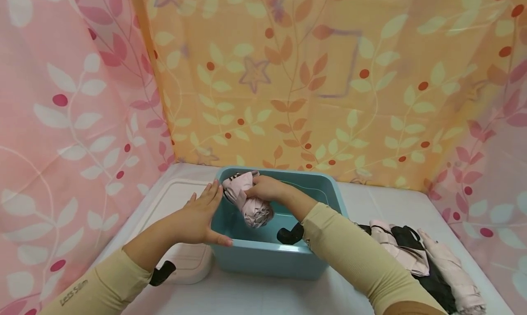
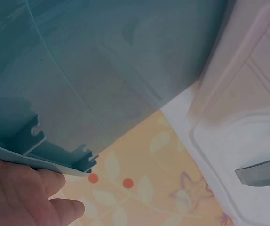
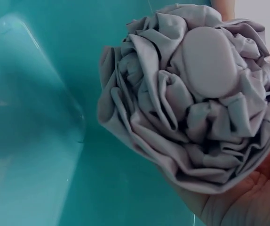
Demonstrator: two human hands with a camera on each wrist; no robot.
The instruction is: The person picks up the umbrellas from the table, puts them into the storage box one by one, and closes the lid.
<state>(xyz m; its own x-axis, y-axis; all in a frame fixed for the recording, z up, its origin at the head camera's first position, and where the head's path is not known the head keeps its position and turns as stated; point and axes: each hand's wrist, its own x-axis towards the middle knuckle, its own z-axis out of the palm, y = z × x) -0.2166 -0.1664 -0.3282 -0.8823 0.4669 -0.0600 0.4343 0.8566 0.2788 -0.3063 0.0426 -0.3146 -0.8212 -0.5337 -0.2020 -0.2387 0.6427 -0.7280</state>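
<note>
My right hand grips a furled pale pink folding umbrella inside the blue plastic bin, toward its left side. The umbrella's gathered fabric and a smooth oval end piece face the right wrist camera, with the palm behind them. At the bin's left front corner, my left hand rests against the rim with fingers stretched out and thumb along the front edge. In the left wrist view, its fingers lie at the underside of the rim.
Left of the bin lies a white lid with a grey latch. Several more furled umbrellas, pale pink and black, lie on the white surface at the right. Patterned curtains stand behind and on both sides.
</note>
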